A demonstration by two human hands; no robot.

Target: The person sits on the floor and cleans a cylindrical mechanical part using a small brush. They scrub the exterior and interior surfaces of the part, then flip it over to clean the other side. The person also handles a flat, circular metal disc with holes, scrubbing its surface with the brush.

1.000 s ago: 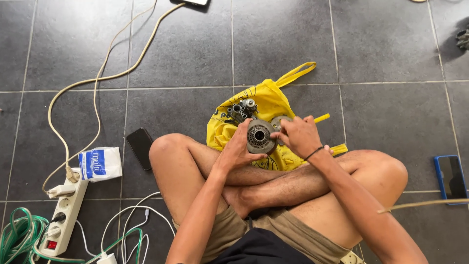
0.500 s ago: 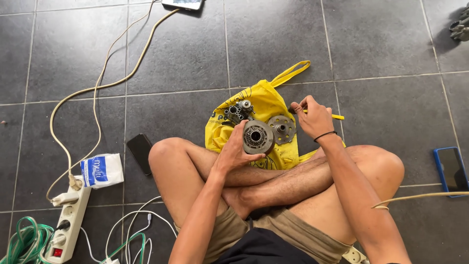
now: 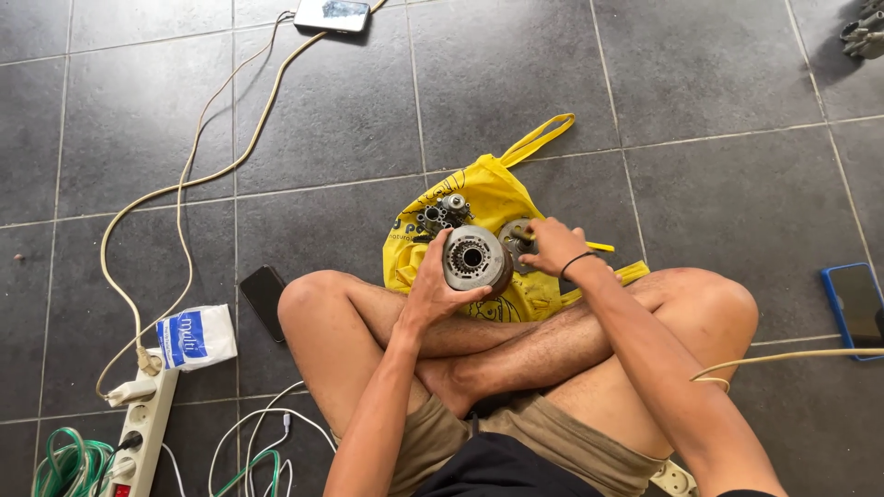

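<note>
On the yellow bag [image 3: 493, 198] between your knees, your left hand [image 3: 437, 290] grips the round metal housing [image 3: 473, 259], fingers wrapped around its rim. Your right hand [image 3: 552, 247] has left it, now pinching a yellow-handled tool [image 3: 597, 247] beside the second metal part [image 3: 514, 237].

1. Left hand [image 3: 440, 287]: forearm runs up from lower centre, fingers curled in a grip, thumb out to the right.
2. Right hand [image 3: 552, 247]: arm crosses in from lower right, fingers pinched shut (dark band on wrist).
3. Legs crossed.
</note>
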